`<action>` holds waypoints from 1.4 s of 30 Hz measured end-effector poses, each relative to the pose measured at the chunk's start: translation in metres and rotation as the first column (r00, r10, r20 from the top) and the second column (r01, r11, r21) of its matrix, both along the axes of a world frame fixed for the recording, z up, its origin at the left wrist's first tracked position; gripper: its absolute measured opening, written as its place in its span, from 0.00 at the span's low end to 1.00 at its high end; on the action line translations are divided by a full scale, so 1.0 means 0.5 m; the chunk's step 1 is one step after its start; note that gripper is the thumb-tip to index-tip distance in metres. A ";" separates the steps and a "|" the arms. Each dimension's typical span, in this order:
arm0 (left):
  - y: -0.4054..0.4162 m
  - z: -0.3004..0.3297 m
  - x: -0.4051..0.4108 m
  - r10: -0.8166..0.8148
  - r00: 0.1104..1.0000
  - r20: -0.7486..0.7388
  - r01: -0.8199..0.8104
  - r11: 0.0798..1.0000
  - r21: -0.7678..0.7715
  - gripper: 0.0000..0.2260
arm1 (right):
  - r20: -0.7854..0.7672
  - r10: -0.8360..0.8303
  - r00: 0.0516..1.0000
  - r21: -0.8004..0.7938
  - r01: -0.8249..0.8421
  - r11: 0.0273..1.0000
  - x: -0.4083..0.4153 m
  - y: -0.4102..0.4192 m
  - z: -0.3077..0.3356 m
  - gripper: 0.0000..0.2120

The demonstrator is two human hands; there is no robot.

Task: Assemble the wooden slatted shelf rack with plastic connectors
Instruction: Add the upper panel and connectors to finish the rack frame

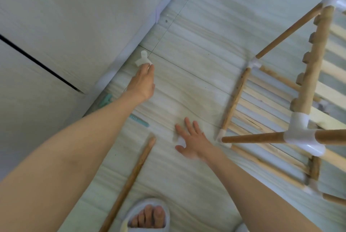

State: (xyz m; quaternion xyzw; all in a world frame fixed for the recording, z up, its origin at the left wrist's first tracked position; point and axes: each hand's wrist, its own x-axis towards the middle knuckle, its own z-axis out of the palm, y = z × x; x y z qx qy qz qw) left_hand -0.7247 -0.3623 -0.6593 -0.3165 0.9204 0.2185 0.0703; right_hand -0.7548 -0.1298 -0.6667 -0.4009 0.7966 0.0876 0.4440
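Where fingers [148, 66] pinch: blurred connector [142, 59].

Both forearms are bare from the bottom edge of the view up to the wrists, with no sleeve showing on either. The left hand [143, 82] and the right hand [191, 141] wear no glove, ring, watch or bracelet that can be made out. The fingers [188, 122] of the right hand are slim, with short nails; motion blur hides finer detail. At the bottom edge, one foot [148, 215] is bare in an open-toed slipper [129, 220]. The slipper is pale grey-blue, with a wide, soft band across the foot and a rounded front opening that leaves the toes uncovered.
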 end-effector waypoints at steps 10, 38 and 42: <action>0.122 -0.016 0.137 0.023 0.991 -0.131 -0.002 0.987 0.159 0.14 | 0.145 -0.166 0.975 0.007 0.167 0.986 0.026 0.034 0.058 0.29; 0.363 0.610 0.182 -0.033 0.891 -0.453 0.178 0.943 0.281 0.06 | -0.282 -0.534 0.797 -0.494 0.357 0.793 0.001 0.223 0.502 0.25; 0.357 0.649 0.193 0.020 0.867 -0.498 0.193 0.907 0.374 0.06 | -0.374 -0.504 0.778 -0.470 0.310 0.827 0.007 0.228 0.476 0.26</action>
